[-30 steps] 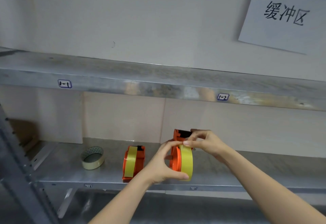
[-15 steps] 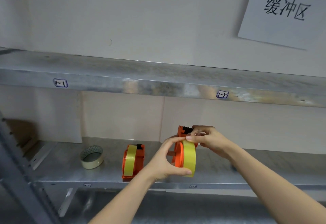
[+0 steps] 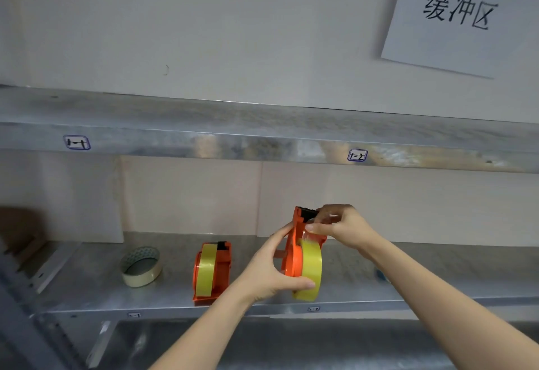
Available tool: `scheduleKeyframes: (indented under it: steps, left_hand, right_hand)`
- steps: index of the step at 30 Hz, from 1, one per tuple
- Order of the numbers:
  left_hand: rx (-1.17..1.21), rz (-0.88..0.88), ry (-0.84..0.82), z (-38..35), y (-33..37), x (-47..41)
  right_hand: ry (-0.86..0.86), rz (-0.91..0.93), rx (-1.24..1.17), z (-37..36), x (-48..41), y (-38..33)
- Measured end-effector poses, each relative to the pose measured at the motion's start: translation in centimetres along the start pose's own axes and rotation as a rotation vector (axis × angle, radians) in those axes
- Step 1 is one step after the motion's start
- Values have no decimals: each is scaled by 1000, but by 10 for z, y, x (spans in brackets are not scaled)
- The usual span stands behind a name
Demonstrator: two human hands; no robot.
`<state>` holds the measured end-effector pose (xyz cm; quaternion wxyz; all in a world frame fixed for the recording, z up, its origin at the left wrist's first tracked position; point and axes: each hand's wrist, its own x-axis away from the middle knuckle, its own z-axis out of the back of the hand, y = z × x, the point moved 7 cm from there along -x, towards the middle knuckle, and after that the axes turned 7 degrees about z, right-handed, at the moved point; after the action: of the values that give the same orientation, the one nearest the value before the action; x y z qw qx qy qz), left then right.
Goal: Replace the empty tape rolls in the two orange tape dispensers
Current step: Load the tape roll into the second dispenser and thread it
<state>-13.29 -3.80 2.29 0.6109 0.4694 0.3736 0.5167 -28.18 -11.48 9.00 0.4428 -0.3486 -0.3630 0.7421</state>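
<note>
An orange tape dispenser [image 3: 294,250] with a yellow tape roll [image 3: 310,270] on it is held up in front of the lower shelf. My left hand [image 3: 269,273] grips the dispenser and roll from the left and below. My right hand [image 3: 339,225] pinches at the dispenser's top, just below the black toothed cutter, where the clear tape end lies. A second orange dispenser [image 3: 213,272] loaded with a yellow roll stands on the shelf to the left. A nearly used-up pale roll [image 3: 141,266] lies further left.
A metal lower shelf [image 3: 364,288] runs the full width, with an upper shelf [image 3: 262,136] above it bearing small blue labels. A white paper sign [image 3: 460,16] hangs on the wall at top right. A slanted metal upright [image 3: 29,311] is at the left.
The held dispenser has risen slightly and tilted, and my right hand's fingers have shifted along its top near the cutter. The standing dispenser and the pale roll have not moved.
</note>
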Motion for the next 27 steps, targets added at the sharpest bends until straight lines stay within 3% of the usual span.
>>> scheduleKeyframes:
  steps: [9,27]
  left_hand:
    - [-3,-3,-9,-6,6,-1]
    - [-65,-39,-56,-7,14,-6]
  right_hand:
    - [180,-53,92,13,-4,10]
    - [246,-112,270,28,-1,2]
